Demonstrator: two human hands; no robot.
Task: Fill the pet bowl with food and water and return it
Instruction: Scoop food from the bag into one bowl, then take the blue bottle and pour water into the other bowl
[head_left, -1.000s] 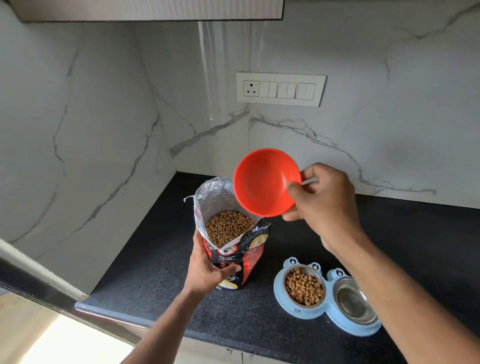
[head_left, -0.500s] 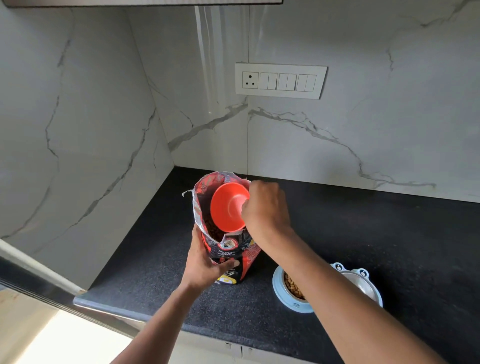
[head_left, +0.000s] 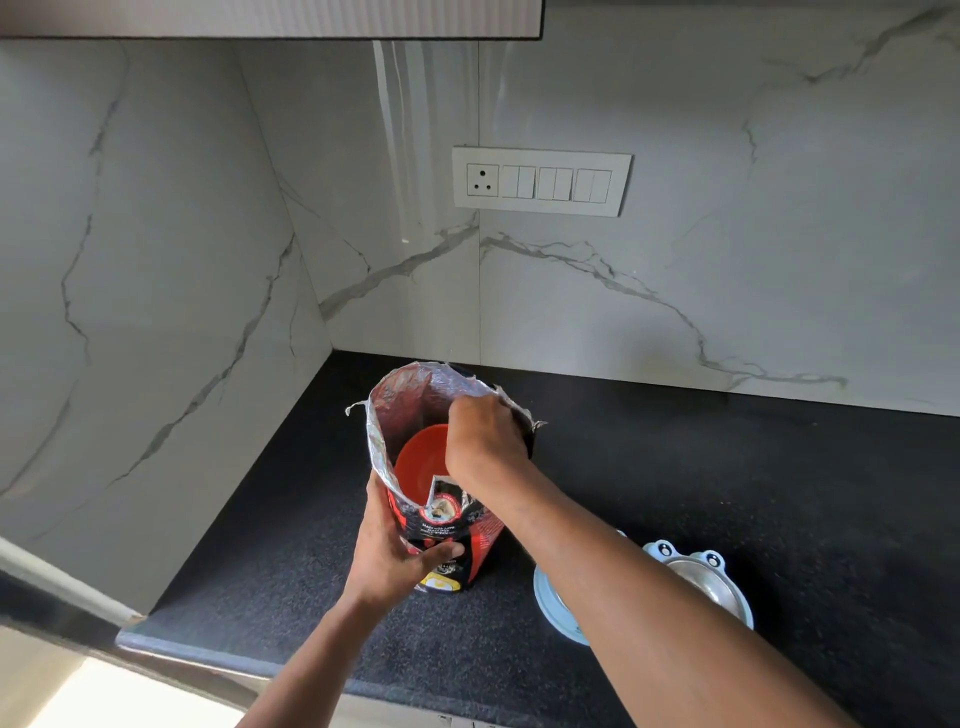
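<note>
A person's right hand (head_left: 485, 439) reaches into the open mouth of a red-and-black, foil-lined pet food bag (head_left: 441, 525) standing upright at frame centre on a black speckled stone countertop (head_left: 779, 493), its long axis vertical and its torn mouth facing up. The fingers are curled down inside the bag beside a round orange plastic scoop (head_left: 418, 462); whether they grip it cannot be told. The left hand (head_left: 395, 556) wraps the bag's lower left side, thumb pressed across the printed front. At lower right, a pale blue double pet bowl (head_left: 550, 597) sits on the counter just beside the bag, largely hidden under the right forearm; its steel right-hand cup (head_left: 706, 582) shows. White marble-look walls close the corner at left and behind, with a white switch panel (head_left: 540, 181) at upper centre. Open counter stretches right of the bowl, and the counter's front edge runs across the lower left.
</note>
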